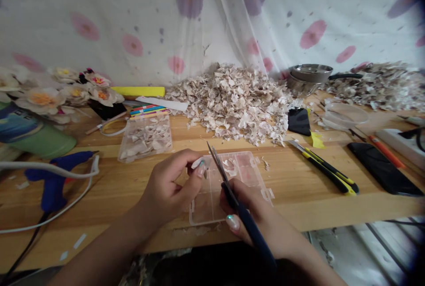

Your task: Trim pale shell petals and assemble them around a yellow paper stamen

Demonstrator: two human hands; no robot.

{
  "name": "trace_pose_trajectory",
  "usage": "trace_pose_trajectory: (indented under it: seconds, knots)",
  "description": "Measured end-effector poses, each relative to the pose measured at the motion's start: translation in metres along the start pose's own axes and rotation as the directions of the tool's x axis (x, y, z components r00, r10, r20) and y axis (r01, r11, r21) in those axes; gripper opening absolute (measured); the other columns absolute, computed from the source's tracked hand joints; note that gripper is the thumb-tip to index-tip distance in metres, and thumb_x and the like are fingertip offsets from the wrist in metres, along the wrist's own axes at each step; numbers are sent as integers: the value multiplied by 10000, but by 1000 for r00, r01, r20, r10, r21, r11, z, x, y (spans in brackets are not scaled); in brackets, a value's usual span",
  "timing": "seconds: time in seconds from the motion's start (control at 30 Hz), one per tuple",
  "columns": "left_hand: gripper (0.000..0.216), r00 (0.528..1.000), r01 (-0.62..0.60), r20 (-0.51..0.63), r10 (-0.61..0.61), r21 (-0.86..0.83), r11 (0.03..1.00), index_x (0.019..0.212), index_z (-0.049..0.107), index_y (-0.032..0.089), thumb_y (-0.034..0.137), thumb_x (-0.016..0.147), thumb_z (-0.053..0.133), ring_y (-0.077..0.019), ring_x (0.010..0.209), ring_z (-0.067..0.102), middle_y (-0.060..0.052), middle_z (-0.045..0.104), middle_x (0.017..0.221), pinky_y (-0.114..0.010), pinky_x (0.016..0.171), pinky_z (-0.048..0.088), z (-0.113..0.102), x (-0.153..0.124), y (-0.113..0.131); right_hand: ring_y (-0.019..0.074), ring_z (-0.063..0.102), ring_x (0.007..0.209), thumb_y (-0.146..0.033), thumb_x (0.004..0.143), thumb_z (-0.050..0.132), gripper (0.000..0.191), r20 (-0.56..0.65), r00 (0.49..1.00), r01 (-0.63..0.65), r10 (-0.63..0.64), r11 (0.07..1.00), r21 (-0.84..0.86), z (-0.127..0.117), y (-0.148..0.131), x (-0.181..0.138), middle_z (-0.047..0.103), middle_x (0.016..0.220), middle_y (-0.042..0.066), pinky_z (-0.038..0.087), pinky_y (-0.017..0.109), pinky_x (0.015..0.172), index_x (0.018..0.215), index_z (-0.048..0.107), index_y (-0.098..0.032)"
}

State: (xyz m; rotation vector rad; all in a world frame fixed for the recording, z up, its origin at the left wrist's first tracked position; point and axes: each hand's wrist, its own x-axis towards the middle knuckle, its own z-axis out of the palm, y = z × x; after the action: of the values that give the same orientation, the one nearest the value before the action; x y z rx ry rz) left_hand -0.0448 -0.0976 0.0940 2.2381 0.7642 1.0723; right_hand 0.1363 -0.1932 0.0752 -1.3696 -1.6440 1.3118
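Observation:
My left hand (172,184) pinches a small pale flake (198,162) between thumb and fingertips, just above a clear compartment box (206,208). My right hand (247,213) grips dark-handled scissors (229,188), whose blades point up and left toward the flake. The blade tips are slightly apart, close beside the flake. A few pale pieces lie in the box's far compartments.
A big heap of pale flakes (235,100) lies behind, a second heap (378,84) at right near a metal pot (310,75). Also here: another clear box of flakes (146,137), blue glue gun (56,175), yellow-black cutters (325,171), black phone (383,168), paper flowers (49,91).

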Motion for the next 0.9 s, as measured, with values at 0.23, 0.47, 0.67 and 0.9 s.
trace_pose_trajectory:
  seconds: [0.23,0.47,0.67,0.9]
  knots:
    - [103,1000,-3,16,3,13,1000,886,541,186,117,829,489,-103,648,523,21,552,724,-210,615,434,-1,-2,3,138,417,671,-633,776,501,482,14,1000,10,-11,1000,28,4,-2,5,470,779,14,365,259,603,888,440,-168]
    - [103,998,-24,53,22,39,999,858,530,177,98,820,475,-95,639,516,27,545,702,-199,600,416,-3,-2,6,123,417,654,-646,773,503,493,34,999,16,-20,994,112,6,-2,8,465,763,2,358,240,582,873,448,-166]
    - [76,997,20,70,-22,31,999,845,526,177,127,832,470,-108,636,513,18,539,699,-214,600,419,-4,-3,6,137,421,672,-687,764,465,533,10,1000,13,-14,996,89,5,-1,8,482,771,13,344,245,580,854,486,-162]
    - [75,996,57,74,-58,17,998,853,530,181,155,846,460,-123,651,525,6,549,711,-235,617,433,-4,-2,3,136,447,681,-640,776,503,480,14,1000,-8,6,992,129,2,3,4,516,769,10,344,231,580,839,513,-165]
